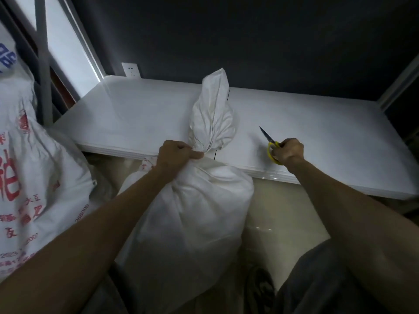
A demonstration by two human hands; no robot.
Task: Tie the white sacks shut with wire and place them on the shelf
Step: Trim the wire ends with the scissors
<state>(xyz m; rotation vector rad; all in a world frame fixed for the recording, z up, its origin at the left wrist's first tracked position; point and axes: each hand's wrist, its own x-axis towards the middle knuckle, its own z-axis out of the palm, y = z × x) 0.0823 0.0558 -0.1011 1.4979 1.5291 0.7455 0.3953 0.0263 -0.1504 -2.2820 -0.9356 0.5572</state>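
**Clenching the white sack, scissors in the other grip**

My left grip is squeezing the sack's twisted neck. The sack is standing on the floor against the front edge of the white shelf, its bunched top rising above the board. My right grip is curling round the scissors' yellow handles, with the blades pointing away over the shelf. A printed sack is leaning at my left.
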